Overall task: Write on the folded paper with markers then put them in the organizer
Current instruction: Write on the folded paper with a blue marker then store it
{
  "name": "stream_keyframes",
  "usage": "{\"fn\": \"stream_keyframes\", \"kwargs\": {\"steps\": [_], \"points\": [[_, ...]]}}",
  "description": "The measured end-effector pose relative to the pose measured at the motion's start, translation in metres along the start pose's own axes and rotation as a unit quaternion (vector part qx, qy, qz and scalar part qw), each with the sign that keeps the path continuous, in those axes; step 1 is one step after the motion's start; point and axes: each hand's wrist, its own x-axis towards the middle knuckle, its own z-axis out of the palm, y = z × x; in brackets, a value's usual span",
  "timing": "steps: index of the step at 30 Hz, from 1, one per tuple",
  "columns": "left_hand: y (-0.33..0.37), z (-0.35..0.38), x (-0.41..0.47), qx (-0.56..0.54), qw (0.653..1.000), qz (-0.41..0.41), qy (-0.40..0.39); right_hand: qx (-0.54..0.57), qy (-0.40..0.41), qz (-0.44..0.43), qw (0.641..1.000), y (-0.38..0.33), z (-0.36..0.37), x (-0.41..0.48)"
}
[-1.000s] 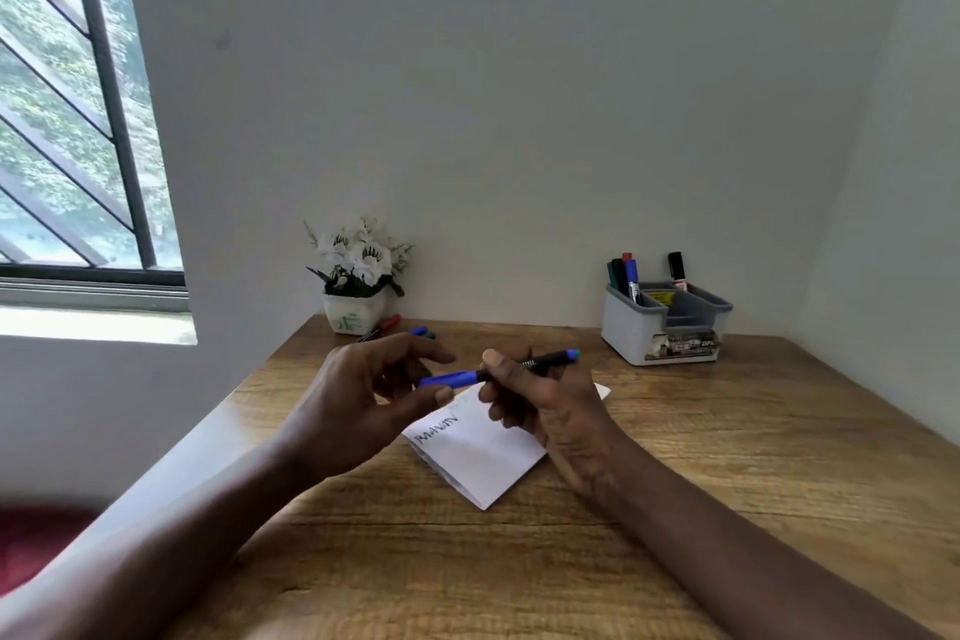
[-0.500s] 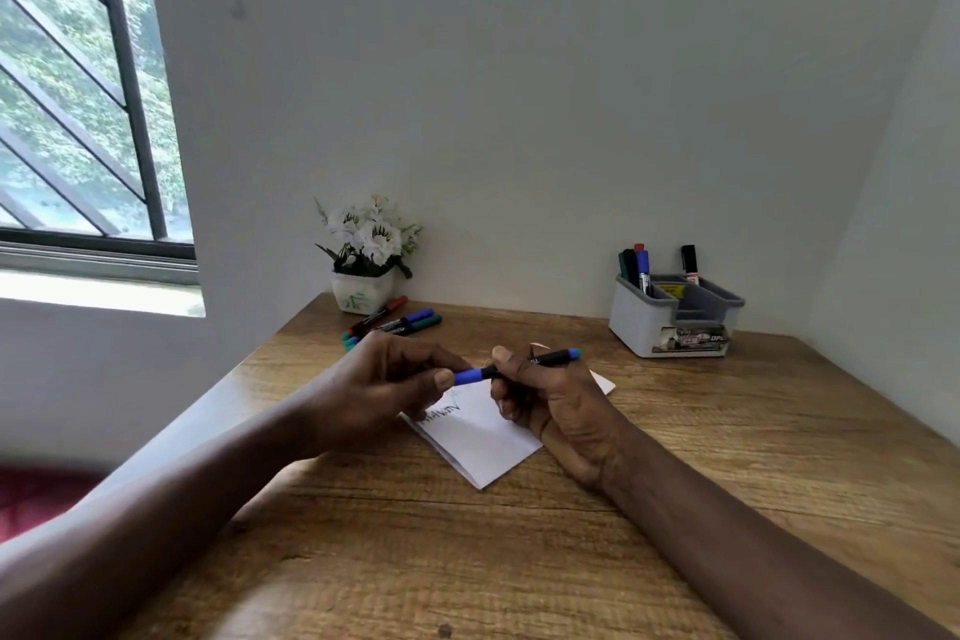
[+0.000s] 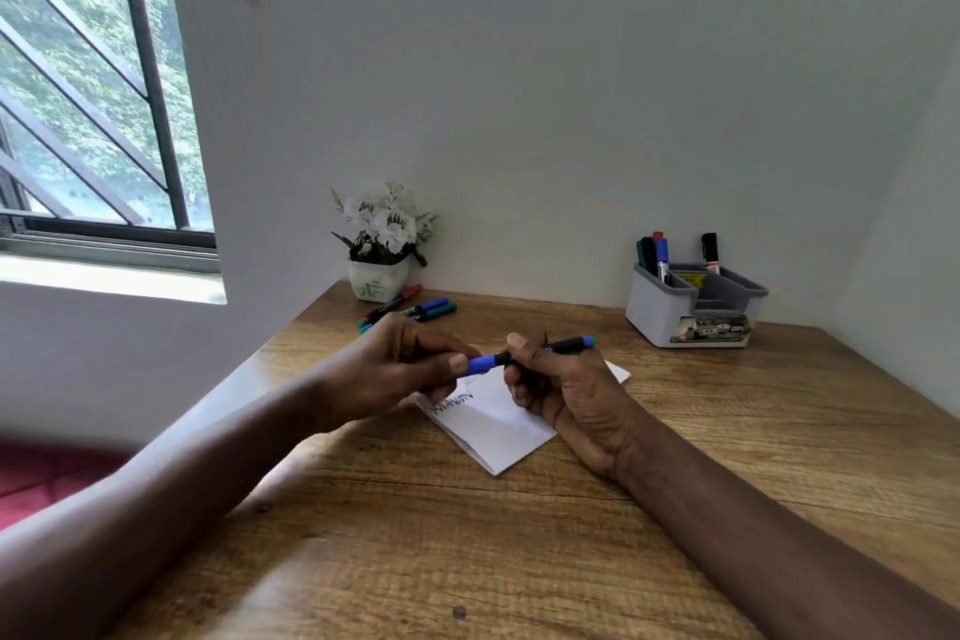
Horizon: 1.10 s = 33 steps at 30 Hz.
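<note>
The right hand (image 3: 561, 390) gripped the blue marker (image 3: 566, 344) by its black middle. The left hand (image 3: 384, 369) pinched its blue cap (image 3: 480, 363). The folded paper (image 3: 493, 426) lay on the bench (image 3: 727, 431) just under both hands. If the cap slipped, the tip could smear the paper. The organizer (image 3: 654, 317) stood well beyond the right hand, with nothing in between. Loose markers (image 3: 426, 309) lay past the left hand, by a flower pot (image 3: 376, 281).

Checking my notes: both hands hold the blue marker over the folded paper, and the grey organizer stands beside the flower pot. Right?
No. In the head view the grey organizer stands at the back right of the desk, apart from the flower pot at the back left. The left hand and right hand do hold the blue marker over the folded paper.
</note>
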Motion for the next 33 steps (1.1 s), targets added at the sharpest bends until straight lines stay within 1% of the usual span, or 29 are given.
{"fn": "stream_keyframes", "kwargs": {"steps": [3, 5, 6, 8, 9, 11, 12, 14, 17, 19, 21, 25, 27, 28, 30, 32, 33], "points": [[-0.005, -0.002, 0.002, 0.142, 0.988, 0.027, 0.057, 0.024, 0.017, 0.014, 0.999, -0.001, 0.001, 0.001], [-0.007, -0.003, 0.003, 0.18, 0.981, 0.035, 0.07, 0.027, 0.025, 0.025, 0.999, -0.001, 0.003, 0.001], [-0.007, -0.002, 0.003, 0.166, 0.984, 0.037, 0.058, 0.026, 0.026, 0.028, 0.999, -0.001, 0.003, 0.002], [-0.007, -0.004, 0.002, 0.085, 0.996, 0.036, 0.02, 0.038, 0.035, 0.033, 0.998, -0.003, 0.001, 0.002], [-0.006, -0.011, 0.0, 0.05, 0.998, 0.035, 0.015, 0.062, 0.049, 0.037, 0.996, -0.005, -0.002, 0.003], [-0.009, -0.032, -0.008, 0.019, 0.999, 0.029, 0.042, 0.115, 0.081, 0.036, 0.989, -0.008, -0.009, 0.005], [-0.013, -0.043, -0.012, 0.02, 0.997, 0.024, 0.066, 0.118, 0.089, 0.033, 0.988, -0.008, -0.011, 0.006], [-0.021, -0.058, -0.015, 0.052, 0.992, 0.01, 0.117, 0.086, 0.081, 0.026, 0.993, -0.007, -0.009, 0.007], [-0.031, -0.054, -0.008, 0.166, 0.972, -0.005, 0.164, 0.012, 0.049, 0.01, 0.999, -0.002, -0.004, 0.008], [-0.036, -0.047, -0.002, 0.26, 0.948, -0.007, 0.183, -0.002, 0.037, 0.0, 0.999, -0.001, -0.006, 0.008], [-0.037, -0.044, 0.0, 0.326, 0.923, -0.014, 0.204, 0.007, 0.023, -0.003, 1.0, -0.002, -0.008, 0.007], [-0.04, -0.04, 0.002, 0.408, 0.888, -0.016, 0.214, 0.01, -0.02, 0.003, 1.0, -0.001, -0.008, 0.005], [-0.041, -0.04, 0.004, 0.433, 0.876, -0.027, 0.209, 0.004, -0.033, -0.005, 0.999, -0.002, -0.007, 0.003], [-0.041, -0.04, 0.005, 0.442, 0.873, -0.034, 0.202, 0.003, -0.028, -0.014, 1.0, -0.002, -0.005, 0.003], [-0.043, -0.039, 0.006, 0.456, 0.87, -0.048, 0.184, -0.027, 0.019, -0.051, 0.998, -0.002, -0.002, 0.002], [-0.044, -0.037, 0.006, 0.463, 0.868, -0.054, 0.173, -0.137, 0.082, -0.111, 0.981, -0.001, 0.0, 0.0], [-0.044, -0.036, 0.006, 0.465, 0.867, -0.056, 0.17, -0.207, 0.1, -0.143, 0.963, -0.001, 0.001, 0.0]]}}
